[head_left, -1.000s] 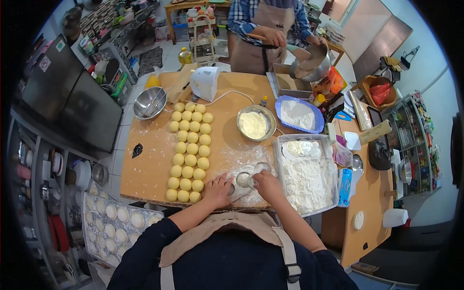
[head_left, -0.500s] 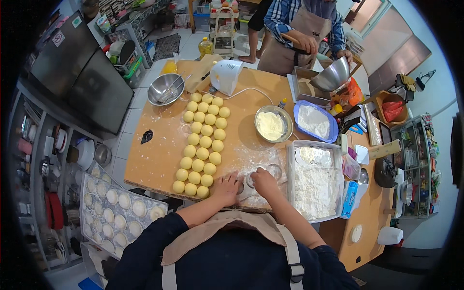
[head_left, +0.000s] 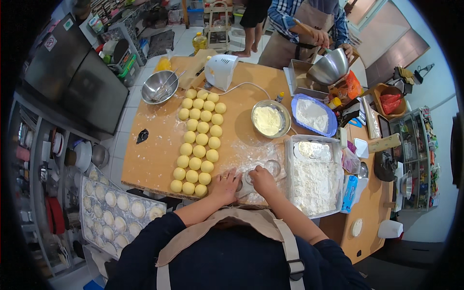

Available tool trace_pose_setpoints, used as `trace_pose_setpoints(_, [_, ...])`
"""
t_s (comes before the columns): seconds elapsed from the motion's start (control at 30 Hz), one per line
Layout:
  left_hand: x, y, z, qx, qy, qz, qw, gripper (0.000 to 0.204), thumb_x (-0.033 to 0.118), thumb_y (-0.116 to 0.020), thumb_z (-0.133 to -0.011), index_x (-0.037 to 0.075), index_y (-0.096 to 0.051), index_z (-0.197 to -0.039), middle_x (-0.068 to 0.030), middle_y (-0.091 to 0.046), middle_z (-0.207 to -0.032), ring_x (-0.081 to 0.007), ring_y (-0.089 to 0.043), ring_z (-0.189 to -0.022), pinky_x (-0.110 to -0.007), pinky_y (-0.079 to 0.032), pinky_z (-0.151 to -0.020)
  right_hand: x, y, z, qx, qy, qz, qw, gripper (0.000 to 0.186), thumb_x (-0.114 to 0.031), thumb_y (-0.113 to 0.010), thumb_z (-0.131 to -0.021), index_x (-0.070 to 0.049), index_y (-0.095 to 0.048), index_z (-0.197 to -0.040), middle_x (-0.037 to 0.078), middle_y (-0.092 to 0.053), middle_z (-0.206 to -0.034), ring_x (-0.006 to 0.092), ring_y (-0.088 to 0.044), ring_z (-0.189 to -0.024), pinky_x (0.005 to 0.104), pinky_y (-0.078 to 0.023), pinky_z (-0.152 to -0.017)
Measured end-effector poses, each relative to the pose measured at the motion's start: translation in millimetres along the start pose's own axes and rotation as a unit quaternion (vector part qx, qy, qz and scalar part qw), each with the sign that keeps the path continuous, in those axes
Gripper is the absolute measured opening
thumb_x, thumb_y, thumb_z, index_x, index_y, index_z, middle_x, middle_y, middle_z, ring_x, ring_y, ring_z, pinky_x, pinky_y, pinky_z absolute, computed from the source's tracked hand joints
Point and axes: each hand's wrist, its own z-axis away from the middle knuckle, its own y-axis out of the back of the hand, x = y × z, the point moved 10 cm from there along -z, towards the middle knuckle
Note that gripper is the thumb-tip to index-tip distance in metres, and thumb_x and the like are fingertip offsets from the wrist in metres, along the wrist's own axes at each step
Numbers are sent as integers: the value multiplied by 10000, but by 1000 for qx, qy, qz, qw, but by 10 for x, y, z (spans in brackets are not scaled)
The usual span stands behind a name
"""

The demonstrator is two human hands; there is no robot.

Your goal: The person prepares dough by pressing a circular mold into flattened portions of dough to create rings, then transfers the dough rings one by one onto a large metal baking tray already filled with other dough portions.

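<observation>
At the table's front edge my left hand (head_left: 225, 186) lies with its fingers stretched out on the floured surface. A small greyish round piece (head_left: 239, 185) is at its fingertips. Close beside it, my right hand (head_left: 263, 181) has its fingers curled at the edge of a thin round ring (head_left: 249, 177); part of the ring is hidden by the fingers. A second ring (head_left: 272, 167) lies in the flour just beyond. Left of my hands, pale yellow dough balls (head_left: 200, 139) stand in close rows.
A plastic tub of flour (head_left: 313, 191) stands right of my hands. Beyond are a bowl of cream-coloured filling (head_left: 267, 120), a blue tray of white powder (head_left: 311, 114), a hand mixer (head_left: 219, 72) and a whisk bowl (head_left: 159, 87). A tray of floured rounds (head_left: 116, 216) is lower left. A co-worker (head_left: 309, 36) tilts a metal bowl.
The view has shifted slightly. My right hand has stayed by the ring with little movement, and my left hand still lies beside it. The co-worker's hand has moved closer to the metal bowl.
</observation>
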Motion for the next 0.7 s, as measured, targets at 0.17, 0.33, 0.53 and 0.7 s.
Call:
trace_pose_setpoints(0.17, [22,18,-19,-2,-3,-7,1000,1118,480,-835,-587,137,-264,-1484,-154,-274,-1504,-327,-284,-1378,-517,-295,-1060,41,44,-39,-26,-5,14,1000,238,-62,-691,-713,-64,-699,-951,173,-593,-905,355,-612,-877,421,-509,-775])
trace_pose_setpoints(0.33, [3,29,18,-25,6,29,999,1057,390,-831,-628,136,-266,-1484,-149,-242,-1522,-338,-270,-1381,-515,-274,-1078,51,719,-27,52,-58,-83,994,307,-82,-762,-678,-57,-711,-979,153,-618,-947,352,-622,-898,405,-506,-793])
trace_pose_setpoints(0.53, [3,21,22,-25,12,17,999,1006,402,-807,-651,148,-289,-1474,-143,-268,-1510,-330,-298,-1370,-511,-279,-1074,84,490,44,1,-40,-32,999,290,-83,-742,-692,-69,-712,-980,151,-623,-969,342,-621,-926,412,-509,-803])
trace_pose_setpoints(0.7, [1,5,3,-12,8,6,1000,1046,437,-821,-623,143,-288,-1473,-143,-261,-1512,-324,-291,-1376,-514,-286,-1068,-1,142,65,-26,-16,-5,1000,253,-82,-691,-729,-83,-705,-982,142,-613,-964,339,-615,-951,418,-515,-797])
